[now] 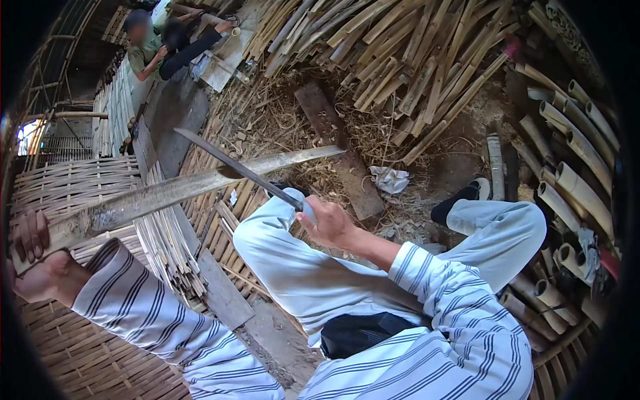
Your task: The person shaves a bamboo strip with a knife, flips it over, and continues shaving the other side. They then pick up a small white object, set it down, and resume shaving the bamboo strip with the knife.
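Note:
My left hand (43, 273), far left, is wrapped round the near end of a long split bamboo strip (150, 198). The strip slants up to the right, and its thin far end overlaps a dark wooden board (320, 113) on the ground. In front of my bent knee, my right hand (331, 225) is closed on the handle of a machete (220, 155). Its long blade points up and left, crossing over the bamboo strip in this view. Most of the handle is hidden by my fingers.
Split bamboo poles (393, 47) are heaped at the top; cut bamboo tubes (580, 160) lie at right. Thin bamboo slivers (177, 247) and woven bamboo matting (100, 347) are at left. Shavings and a crumpled white wrapper (389, 179) litter the ground. Another person (150, 57) sits at upper left.

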Demonstrator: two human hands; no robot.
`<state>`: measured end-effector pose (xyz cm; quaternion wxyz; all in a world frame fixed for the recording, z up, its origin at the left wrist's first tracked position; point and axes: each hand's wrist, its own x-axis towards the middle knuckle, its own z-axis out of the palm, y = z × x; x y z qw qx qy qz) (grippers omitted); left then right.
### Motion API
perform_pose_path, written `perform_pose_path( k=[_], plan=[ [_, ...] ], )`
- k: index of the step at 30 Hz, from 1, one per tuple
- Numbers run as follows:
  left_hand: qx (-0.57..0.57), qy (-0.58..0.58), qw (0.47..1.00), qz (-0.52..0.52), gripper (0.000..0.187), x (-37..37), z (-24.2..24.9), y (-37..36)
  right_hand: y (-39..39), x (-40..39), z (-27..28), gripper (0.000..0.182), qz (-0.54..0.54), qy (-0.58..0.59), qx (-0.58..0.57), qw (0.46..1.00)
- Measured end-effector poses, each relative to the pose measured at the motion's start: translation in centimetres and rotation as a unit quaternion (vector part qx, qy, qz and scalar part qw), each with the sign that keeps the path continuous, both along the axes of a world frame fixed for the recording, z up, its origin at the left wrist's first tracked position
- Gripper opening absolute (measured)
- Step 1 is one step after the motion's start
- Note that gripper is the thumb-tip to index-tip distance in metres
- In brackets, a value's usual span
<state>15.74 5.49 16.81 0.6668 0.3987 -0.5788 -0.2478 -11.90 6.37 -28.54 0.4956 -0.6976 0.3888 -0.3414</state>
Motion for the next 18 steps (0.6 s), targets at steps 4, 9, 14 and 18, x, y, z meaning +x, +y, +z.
perform_pose_path(
  k=[4,9,14,18],
  plan=[
    [-0.042,0.061,0.99,0.12,0.025,3.0,-1.0,1.4,-0.7,-1.4,-8.4,0.048,-0.041,0.14,0.172,0.974],
    [-0.007,0.102,0.99,0.099,0.025,7.1,-3.1,5.5,-2.9,-3.3,-14.5,0.047,-0.027,0.199,0.105,0.974],
    [-0.02,0.09,0.982,0.167,0.026,7.0,-2.6,4.9,-1.9,-1.1,-7.6,0.048,-0.003,0.113,0.165,0.98],
    [-0.072,0.05,0.948,0.305,0.025,1.8,-1.8,2.0,-2.1,0.4,-0.4,0.041,0.069,0.021,0.091,0.993]
  ],
)
